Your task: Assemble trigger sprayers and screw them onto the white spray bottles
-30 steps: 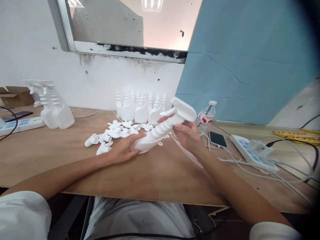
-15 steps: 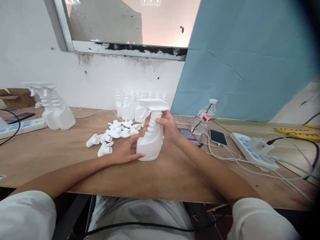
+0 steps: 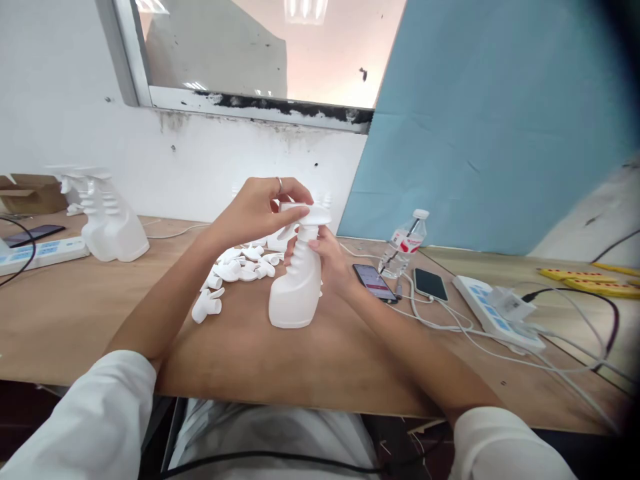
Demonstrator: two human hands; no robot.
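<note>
A white spray bottle stands upright on the brown table in front of me, its trigger spray head seated on top. My left hand reaches over from the left, its thumb and fingers closed on the spray head. Around the bottle's ribbed neck wraps my right hand, its fingers partly hidden behind the bottle. Left of the bottle lies a pile of loose white spray heads, with one single spray head nearest me.
Two assembled spray bottles stand at the left near a power strip and a cardboard box. At the right are a water bottle, two phones, cables and another power strip. More bottles stand behind my hands.
My left hand has left the bottle's lower body and moved up onto the spray head. My right hand keeps its hold at the neck, slightly lower.
</note>
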